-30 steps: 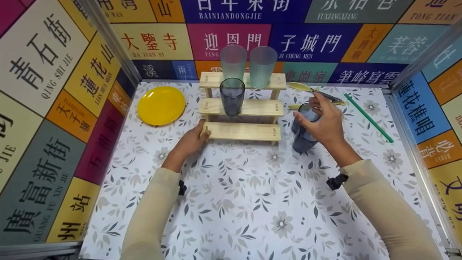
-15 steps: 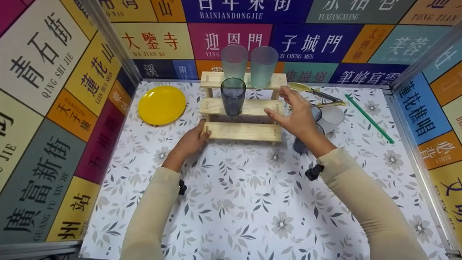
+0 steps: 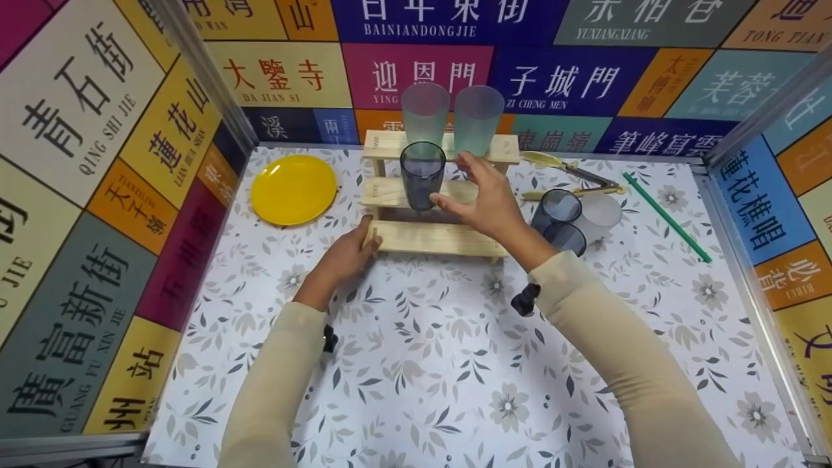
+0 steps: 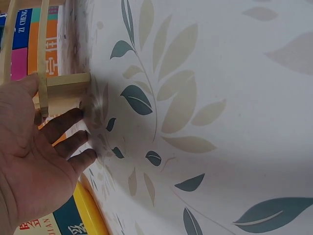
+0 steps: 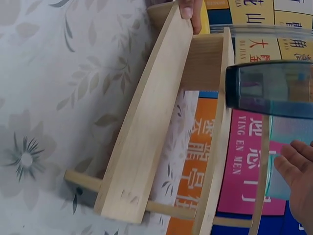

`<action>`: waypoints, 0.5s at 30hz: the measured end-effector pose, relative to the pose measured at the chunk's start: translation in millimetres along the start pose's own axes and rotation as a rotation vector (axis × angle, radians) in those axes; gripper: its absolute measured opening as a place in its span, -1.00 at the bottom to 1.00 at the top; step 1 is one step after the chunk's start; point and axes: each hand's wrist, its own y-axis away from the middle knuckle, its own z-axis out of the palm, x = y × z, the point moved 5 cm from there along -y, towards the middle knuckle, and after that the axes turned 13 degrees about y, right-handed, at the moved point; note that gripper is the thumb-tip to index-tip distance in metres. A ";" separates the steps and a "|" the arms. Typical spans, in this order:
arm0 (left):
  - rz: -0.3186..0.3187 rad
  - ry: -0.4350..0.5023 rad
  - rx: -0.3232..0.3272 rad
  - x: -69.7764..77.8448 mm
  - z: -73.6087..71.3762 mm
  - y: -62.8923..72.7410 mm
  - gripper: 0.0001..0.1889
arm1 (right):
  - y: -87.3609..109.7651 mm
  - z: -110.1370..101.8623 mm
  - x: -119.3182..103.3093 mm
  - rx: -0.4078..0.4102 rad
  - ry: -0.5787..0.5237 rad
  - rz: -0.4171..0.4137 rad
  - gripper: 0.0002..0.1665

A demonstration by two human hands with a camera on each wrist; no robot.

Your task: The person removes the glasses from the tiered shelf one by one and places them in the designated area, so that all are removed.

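A three-step wooden rack [image 3: 442,237] stands on the table, its lowest step bare. My left hand [image 3: 344,257] holds that step at its left end; in the left wrist view the thumb of the left hand [image 4: 39,161] lies against the wood, the other fingers beyond it. One dark grey tumbler [image 3: 422,175] stands upright on the middle step. Close to its right side is my right hand [image 3: 494,201], fingers spread and thumb near the tumbler's lower part. In the right wrist view, the right hand [image 5: 298,181] is beside the dark tumbler [image 5: 269,88], apart from it.
Two frosted pale green tumblers [image 3: 480,117] stand on the top step. To the rack's right are two dark tumblers [image 3: 560,205], a frosted tumbler [image 3: 601,211], tongs [image 3: 582,172] and a thin green stick [image 3: 666,216]. A yellow plate [image 3: 294,190] lies left. Printed panels enclose the table.
My right hand has moved left, from over the dark tumblers at the right to beside the dark tumbler on the middle step. My left hand has stayed on the rack.
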 end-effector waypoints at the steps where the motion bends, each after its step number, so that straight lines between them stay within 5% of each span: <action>1: 0.000 0.001 0.001 0.3 0.0 0.3 -0.16 | -2.2 2.7 -2.1 -0.007 0.005 0.005 0.07; 15: 0.023 -0.052 0.010 4.5 -0.9 4.1 -0.19 | -24.0 29.7 -22.0 0.012 -0.048 0.060 0.09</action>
